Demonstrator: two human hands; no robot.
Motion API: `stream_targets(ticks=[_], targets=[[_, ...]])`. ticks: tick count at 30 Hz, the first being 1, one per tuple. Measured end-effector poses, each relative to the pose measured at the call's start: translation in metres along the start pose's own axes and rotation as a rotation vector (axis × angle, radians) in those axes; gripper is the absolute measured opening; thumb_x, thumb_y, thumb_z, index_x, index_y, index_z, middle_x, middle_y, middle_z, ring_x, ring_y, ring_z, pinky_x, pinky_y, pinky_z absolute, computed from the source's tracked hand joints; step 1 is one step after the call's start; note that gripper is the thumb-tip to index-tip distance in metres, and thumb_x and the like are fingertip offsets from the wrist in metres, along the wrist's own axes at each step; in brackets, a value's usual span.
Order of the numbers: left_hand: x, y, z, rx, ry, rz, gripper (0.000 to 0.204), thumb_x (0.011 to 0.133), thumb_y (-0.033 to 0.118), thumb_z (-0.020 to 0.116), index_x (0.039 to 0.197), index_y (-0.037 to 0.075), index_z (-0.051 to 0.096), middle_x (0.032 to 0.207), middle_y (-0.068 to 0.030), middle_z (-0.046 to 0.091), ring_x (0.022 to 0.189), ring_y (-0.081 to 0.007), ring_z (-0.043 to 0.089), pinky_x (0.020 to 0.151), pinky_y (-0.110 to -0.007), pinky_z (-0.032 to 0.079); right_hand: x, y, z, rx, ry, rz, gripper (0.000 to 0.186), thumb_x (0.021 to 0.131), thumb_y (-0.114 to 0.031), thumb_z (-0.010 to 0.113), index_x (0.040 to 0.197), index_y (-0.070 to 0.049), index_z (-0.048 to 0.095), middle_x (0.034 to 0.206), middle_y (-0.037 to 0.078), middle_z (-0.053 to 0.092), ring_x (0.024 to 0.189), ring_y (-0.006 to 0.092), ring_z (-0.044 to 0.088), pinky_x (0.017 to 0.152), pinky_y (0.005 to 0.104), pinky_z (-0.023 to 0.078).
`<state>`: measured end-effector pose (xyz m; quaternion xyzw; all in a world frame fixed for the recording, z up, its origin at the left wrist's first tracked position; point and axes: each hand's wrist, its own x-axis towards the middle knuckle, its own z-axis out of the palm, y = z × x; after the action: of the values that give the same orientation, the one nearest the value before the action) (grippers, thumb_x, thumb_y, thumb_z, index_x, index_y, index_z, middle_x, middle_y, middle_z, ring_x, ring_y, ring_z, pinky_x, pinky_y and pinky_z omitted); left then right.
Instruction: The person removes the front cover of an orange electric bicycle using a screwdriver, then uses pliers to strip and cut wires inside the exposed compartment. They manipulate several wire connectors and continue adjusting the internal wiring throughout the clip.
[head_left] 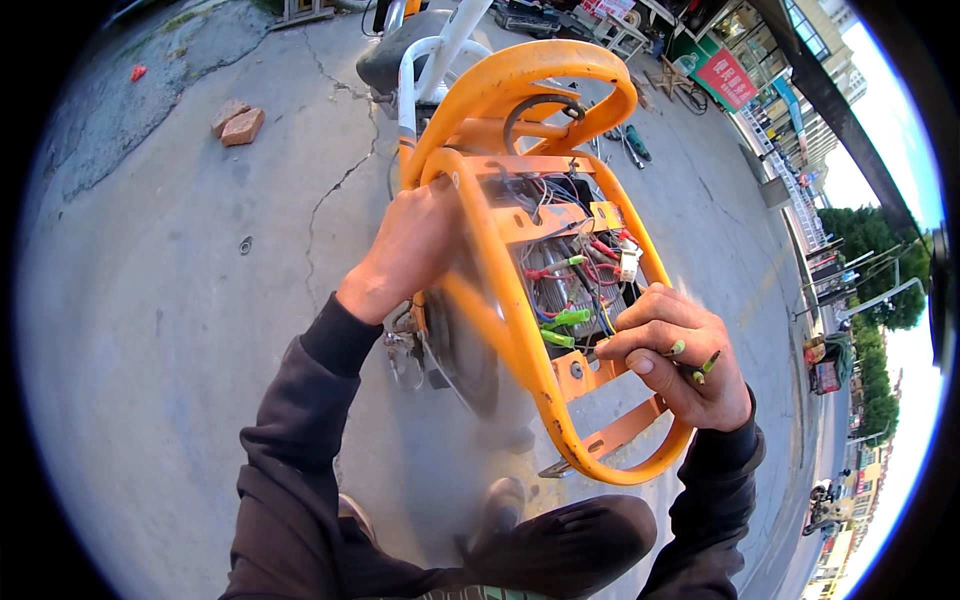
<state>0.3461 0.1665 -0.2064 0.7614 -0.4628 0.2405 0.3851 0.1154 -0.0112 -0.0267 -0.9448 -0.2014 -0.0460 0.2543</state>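
An orange tubular rack point(510, 290) on a two-wheeled vehicle stands before me, its bars framing an open bay of wires and connectors. My left hand point(418, 235) reaches to the rack's left tube near the seat-side crossbar; its fingers are hidden behind the tube. My right hand point(685, 350) is closed around pliers with yellow-green handle ends point(706, 366), over the rack's right side. Their jaws are hidden by the fingers. Near its fingertips are bright green connector sleeves point(568, 318), a white plug point(629, 262) and red-sleeved leads point(604, 247). Below the rack, the wheel point(475, 365) looks blurred.
Two broken bricks point(238, 122) and a small metal ring point(246, 245) lie on the cracked concrete at left. Hand tools point(636, 143) lie beyond the rack. A red and green sign point(722, 78) stands farther back. My knee and shoes are close below the rack.
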Motion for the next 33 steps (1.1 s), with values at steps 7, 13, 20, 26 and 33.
stream_targets(ticks=[7, 13, 20, 26, 33], targets=[[0.002, -0.001, 0.008, 0.014, 0.059, -0.051, 0.025, 0.080, -0.004, 0.062, 0.104, -0.001, 0.063, 0.088, -0.0185, 0.066, 0.071, -0.0369, 0.070, 0.061, -0.042, 0.058, 0.002, -0.001, 0.000, -0.048, -0.001, -0.023, 0.020, 0.090, -0.006, 0.071, 0.109, -0.007, 0.076, 0.097, 0.009, 0.068, 0.084, 0.0285, 0.063, 0.075, 0.0392, 0.052], [-0.003, 0.016, -0.024, 0.068, 0.045, -0.056, 0.014, 0.083, 0.001, 0.066, 0.096, 0.003, 0.066, 0.077, -0.0135, 0.067, 0.067, -0.0343, 0.070, 0.057, -0.042, 0.056, 0.000, 0.002, 0.002, -0.106, -0.029, -0.005, 0.042, 0.077, -0.019, 0.082, 0.117, -0.009, 0.076, 0.106, 0.011, 0.067, 0.085, 0.0303, 0.064, 0.078, 0.0412, 0.053], [-0.025, 0.008, -0.065, -0.053, -0.164, -0.261, 0.028, 0.090, 0.001, 0.066, 0.118, 0.004, 0.066, 0.069, -0.0150, 0.068, 0.060, -0.0349, 0.067, 0.057, -0.042, 0.053, 0.007, 0.001, 0.002, -0.152, -0.043, -0.027, 0.054, 0.072, -0.024, 0.085, 0.123, -0.011, 0.073, 0.114, 0.012, 0.067, 0.095, 0.0320, 0.065, 0.085, 0.0415, 0.054], [-0.002, 0.023, -0.061, 0.189, 0.066, -0.018, 0.015, 0.087, 0.009, 0.069, 0.101, 0.006, 0.064, 0.074, -0.0098, 0.067, 0.078, -0.0311, 0.070, 0.064, -0.041, 0.057, 0.005, 0.005, 0.006, -0.165, -0.007, -0.033, 0.049, 0.072, -0.022, 0.087, 0.116, -0.011, 0.071, 0.119, 0.012, 0.066, 0.103, 0.0334, 0.065, 0.090, 0.0417, 0.054], [0.004, 0.017, -0.049, 0.244, 0.102, -0.037, 0.024, 0.091, 0.022, 0.073, 0.075, 0.010, 0.061, 0.059, -0.0117, 0.060, 0.057, -0.0301, 0.066, 0.052, -0.038, 0.052, 0.000, 0.001, 0.004, -0.106, 0.032, 0.086, 0.072, 0.069, -0.035, 0.094, 0.127, -0.004, 0.063, 0.126, 0.013, 0.064, 0.086, 0.0225, 0.058, 0.077, 0.0332, 0.051]])
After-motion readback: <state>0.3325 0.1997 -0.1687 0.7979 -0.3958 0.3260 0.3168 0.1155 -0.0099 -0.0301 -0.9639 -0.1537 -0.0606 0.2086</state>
